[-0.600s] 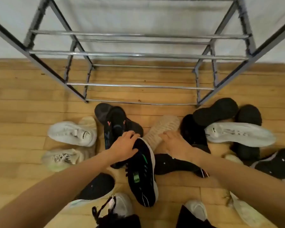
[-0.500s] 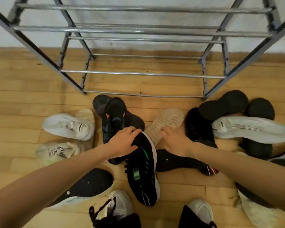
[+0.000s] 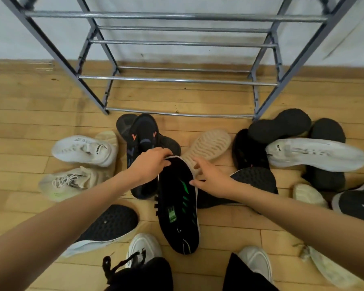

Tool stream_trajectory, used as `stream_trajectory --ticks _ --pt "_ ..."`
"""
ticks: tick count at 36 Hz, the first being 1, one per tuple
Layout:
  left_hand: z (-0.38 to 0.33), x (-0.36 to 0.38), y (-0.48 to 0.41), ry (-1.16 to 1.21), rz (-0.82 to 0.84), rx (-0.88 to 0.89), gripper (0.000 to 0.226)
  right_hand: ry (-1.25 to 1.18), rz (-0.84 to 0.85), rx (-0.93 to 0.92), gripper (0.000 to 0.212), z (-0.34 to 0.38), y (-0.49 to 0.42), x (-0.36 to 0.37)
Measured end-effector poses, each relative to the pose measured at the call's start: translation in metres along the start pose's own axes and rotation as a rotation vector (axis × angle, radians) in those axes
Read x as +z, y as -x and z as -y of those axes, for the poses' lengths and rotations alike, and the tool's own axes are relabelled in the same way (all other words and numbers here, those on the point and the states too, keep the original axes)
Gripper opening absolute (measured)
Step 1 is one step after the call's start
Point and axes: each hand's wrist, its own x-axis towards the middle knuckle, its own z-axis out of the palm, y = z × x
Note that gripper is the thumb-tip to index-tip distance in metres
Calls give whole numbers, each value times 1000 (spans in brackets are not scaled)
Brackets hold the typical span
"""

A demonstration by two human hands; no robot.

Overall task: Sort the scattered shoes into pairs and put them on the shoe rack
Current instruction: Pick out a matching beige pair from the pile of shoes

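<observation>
A black shoe with green marks (image 3: pixel 179 208) lies on the wooden floor in the middle of the pile, toe pointing away from me. My left hand (image 3: pixel 150 164) curls its fingers over the toe end. My right hand (image 3: pixel 211 180) pinches the right rim near the toe, thumb on the black face and fingers behind the edge, by a beige upturned sole (image 3: pixel 211 143). A black shoe with orange marks (image 3: pixel 144 135) lies just beyond my left hand. The metal shoe rack (image 3: pixel 177 80) stands bare against the wall ahead.
Two whitish sneakers (image 3: pixel 84 150) (image 3: pixel 67 181) lie at the left. At the right are black soles (image 3: pixel 280 124), a long white shoe (image 3: pixel 315 154) and a black mesh shoe (image 3: pixel 254 181). A black shoe with a white sole (image 3: pixel 109 225) lies near my feet (image 3: pixel 143 246).
My right hand has moved left from the dark shoes onto the rim of the black and green shoe. My left hand stays on its toe. The view has tilted up a little.
</observation>
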Motion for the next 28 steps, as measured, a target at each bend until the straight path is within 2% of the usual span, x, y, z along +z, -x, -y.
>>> stream_trajectory --ticks 3,7,10,13,16,19,21,25,28 --pt "-4 -5 12 223 -31 -32 27 -222 80 76 69 -3 12 9" --pt "-4 -22 31 688 -51 -91 33 -279 62 63 63 -9 30 28" --pt "-4 -30 34 777 -120 -114 25 -278 -66 51 48 -6 32 29" --pt "-5 -33 31 818 -257 -210 26 -262 -122 -17 40 5 26 23" --pt "0 -34 32 788 -326 -235 36 -321 -199 -41 38 14 13 15" --pt "13 -21 43 653 -286 -247 44 -413 -227 -3 40 20 -2 10" --pt "26 -6 57 503 -267 -249 40 -417 -222 30 39 22 -13 10" --pt "62 23 93 168 -82 -263 33 -344 -149 122 43 26 -35 17" --pt "89 38 119 22 99 -348 56 -294 -97 150 50 26 -44 27"
